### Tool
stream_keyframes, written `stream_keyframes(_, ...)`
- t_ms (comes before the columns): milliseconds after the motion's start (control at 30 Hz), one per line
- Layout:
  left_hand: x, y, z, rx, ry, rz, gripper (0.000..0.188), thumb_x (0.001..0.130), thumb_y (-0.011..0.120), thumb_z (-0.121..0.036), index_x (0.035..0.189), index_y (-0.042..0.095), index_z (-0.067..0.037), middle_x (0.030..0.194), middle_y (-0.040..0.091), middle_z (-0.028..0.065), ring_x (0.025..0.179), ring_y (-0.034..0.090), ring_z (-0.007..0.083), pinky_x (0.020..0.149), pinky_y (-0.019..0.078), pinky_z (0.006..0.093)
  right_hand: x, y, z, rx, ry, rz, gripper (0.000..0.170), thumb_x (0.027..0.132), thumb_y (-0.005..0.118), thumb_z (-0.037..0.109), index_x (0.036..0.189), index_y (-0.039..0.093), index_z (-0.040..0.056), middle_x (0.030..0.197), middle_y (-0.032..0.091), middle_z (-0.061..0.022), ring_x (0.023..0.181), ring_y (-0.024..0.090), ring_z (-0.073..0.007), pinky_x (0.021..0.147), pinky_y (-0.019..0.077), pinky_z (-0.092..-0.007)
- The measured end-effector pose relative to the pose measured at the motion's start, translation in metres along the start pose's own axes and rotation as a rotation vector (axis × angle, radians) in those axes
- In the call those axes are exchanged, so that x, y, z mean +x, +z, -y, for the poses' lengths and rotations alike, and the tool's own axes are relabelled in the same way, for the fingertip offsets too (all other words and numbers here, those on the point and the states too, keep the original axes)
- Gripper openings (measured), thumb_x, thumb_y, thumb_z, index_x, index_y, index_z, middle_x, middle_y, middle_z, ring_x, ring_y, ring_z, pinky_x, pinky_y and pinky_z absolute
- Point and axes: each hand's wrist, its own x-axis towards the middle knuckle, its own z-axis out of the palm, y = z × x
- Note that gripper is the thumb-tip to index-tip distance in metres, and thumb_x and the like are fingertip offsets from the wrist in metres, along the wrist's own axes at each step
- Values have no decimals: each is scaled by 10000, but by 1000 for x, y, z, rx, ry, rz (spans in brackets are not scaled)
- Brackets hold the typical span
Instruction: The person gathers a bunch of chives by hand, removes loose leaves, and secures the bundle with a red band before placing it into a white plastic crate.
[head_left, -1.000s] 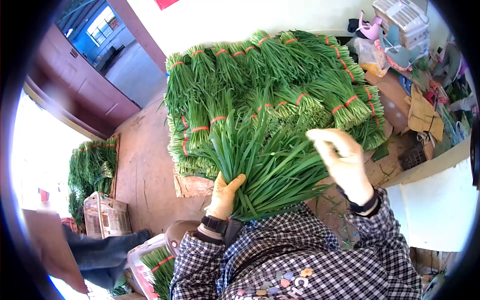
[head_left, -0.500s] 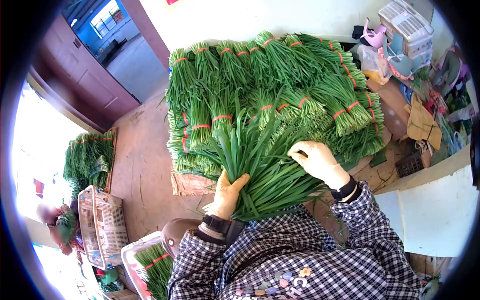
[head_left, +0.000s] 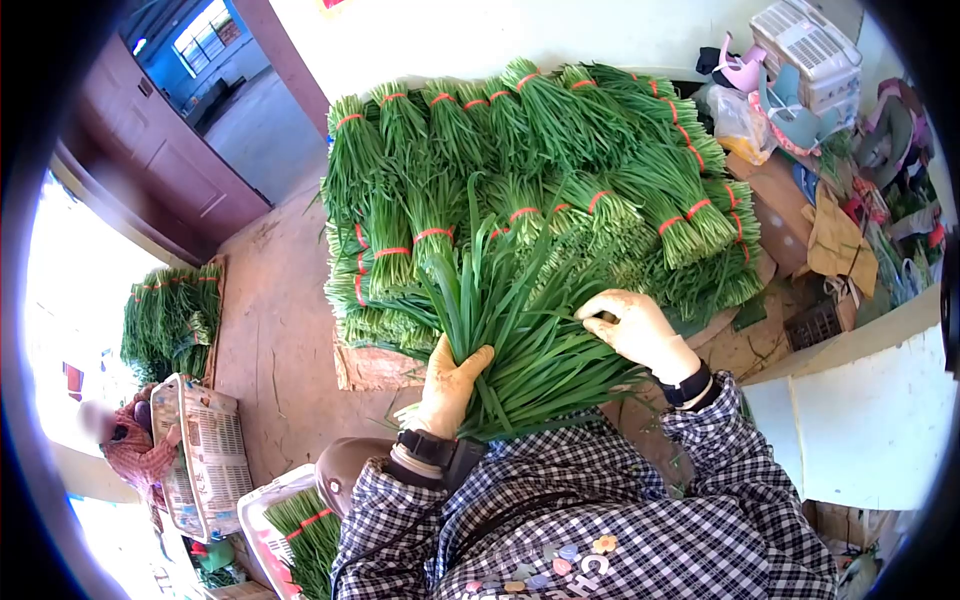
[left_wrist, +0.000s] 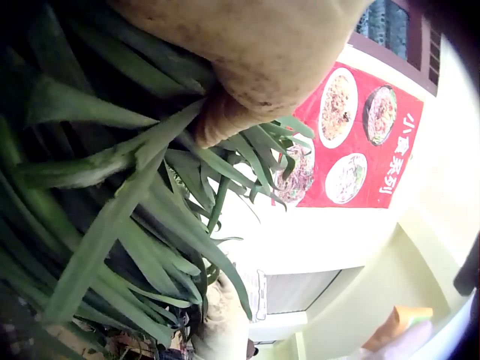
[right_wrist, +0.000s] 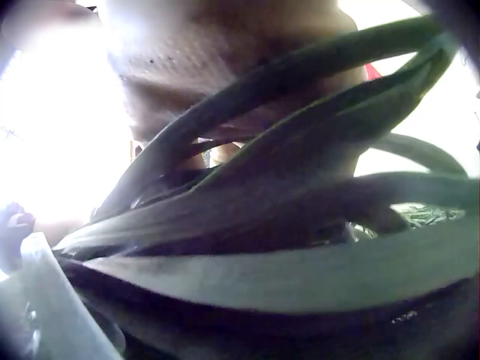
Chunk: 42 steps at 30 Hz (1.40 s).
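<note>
My gloved left hand (head_left: 449,388) grips a loose bunch of garlic chives (head_left: 520,345) near its cut ends, thumb across the front. The long flat leaves fan up and to the right, in front of my checked jacket. Over on the right side of the fan, my gloved right hand (head_left: 638,328) has its fingers bent and pinches leaves between thumb and forefinger. In the left wrist view the hand (left_wrist: 262,45) presses down on the leaves (left_wrist: 112,217). Broad leaves (right_wrist: 247,217) cross before the hand (right_wrist: 232,67) in the right wrist view, hiding its fingertips.
A large stack of chive bundles (head_left: 420,190) tied with red bands lies ahead. More bundles (head_left: 170,310) lie at the left, near a plastic crate (head_left: 215,460) and another person (head_left: 140,450). A box of bundles (head_left: 255,515) stands by my knee; bags and cardboard (head_left: 785,215) clutter the right.
My right hand has come down and left from beside the bunch onto its leaves, its fingers closing. The left hand keeps its grip. At far left, the nearby walking legs have gone from view.
</note>
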Motion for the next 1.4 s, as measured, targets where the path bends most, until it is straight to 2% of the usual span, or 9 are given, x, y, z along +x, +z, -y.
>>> stream_keyframes(200, 5, 1, 8, 57, 19, 33, 385, 984, 703, -66, 1353, 605, -15, 1245, 702, 65, 1090, 650, 157, 994, 513, 320, 7, 6, 2, 200, 175, -154, 76, 999, 700, 112, 1026, 674, 46, 914, 744, -115, 812, 718, -209, 723, 558, -344)
stream_keyframes(333, 5, 18, 2, 508, 144, -55, 419, 938, 750, -108, 1309, 600, 13, 1111, 741, 143, 987, 704, 192, 873, 557, 321, 3, -2, 72, -345, -556, -433, 57, 985, 638, 104, 954, 672, 71, 850, 712, -95, 681, 677, -215, 608, 527, -325)
stream_keyframes(367, 14, 12, 17, 632, 258, -40, 462, 906, 780, -156, 1291, 604, 29, 1068, 744, 198, 966, 734, 248, 863, 567, 348, -6, -14, 104, -477, -513, -150, 139, 972, 560, 130, 876, 653, 93, 795, 673, -72, 582, 613, -213, 556, 493, -349)
stream_keyframes(467, 15, 21, 10, 780, 249, 26, 485, 890, 798, -208, 1275, 618, 25, 1025, 742, 219, 959, 741, 316, 861, 575, 382, -14, 15, 132, -284, -744, -251, 203, 967, 519, 145, 793, 609, 92, 741, 607, -42, 515, 542, -198, 515, 443, -385)
stream_keyframes(667, 17, 8, 32, 562, 230, 32, 573, 881, 828, -185, 1359, 585, 17, 1169, 718, 190, 1067, 708, 287, 948, 550, 371, -8, -24, 90, -222, -443, -427, 156, 979, 669, 34, 1126, 704, 74, 1058, 766, -108, 882, 745, -273, 772, 605, -368)
stream_keyframes(800, 14, 4, 19, 313, 121, 53, 564, 982, 767, -250, 1444, 555, -6, 1347, 657, 157, 1282, 595, 205, 1094, 461, 325, -23, 3, 112, -323, -521, 5, 181, 957, 662, 199, 1059, 704, 57, 993, 740, -100, 860, 740, -273, 738, 593, -374)
stream_keyframes(967, 9, -5, 12, 137, 45, 86, 427, 1089, 601, -189, 1471, 531, -12, 1421, 603, 109, 1336, 532, 187, 1139, 414, 317, -27, 59, 95, -495, -555, 180, 613, 872, 755, 343, 1387, 611, 43, 1258, 672, -102, 1377, 494, -285, 1226, 315, -499)
stream_keyframes(1133, 5, -29, 8, 875, 146, 262, 650, 1005, 707, -361, 1486, 491, 20, 1450, 577, 228, 1372, 547, 320, 1149, 430, 394, -51, 74, 69, -612, -395, 280, 620, 856, 792, 377, 1361, 619, 62, 1167, 667, -63, 1158, 614, -271, 1089, 442, -470)
stream_keyframes(1400, -3, -30, -12, 876, -100, 434, 1099, 838, 839, -573, 1581, 341, 66, 1399, 605, 316, 1349, 589, 358, 1106, 471, 407, -67, 85, 66, -608, -378, 16, 574, 878, 683, 201, 1426, 579, 66, 1209, 660, -80, 1019, 672, -261, 919, 528, -420)
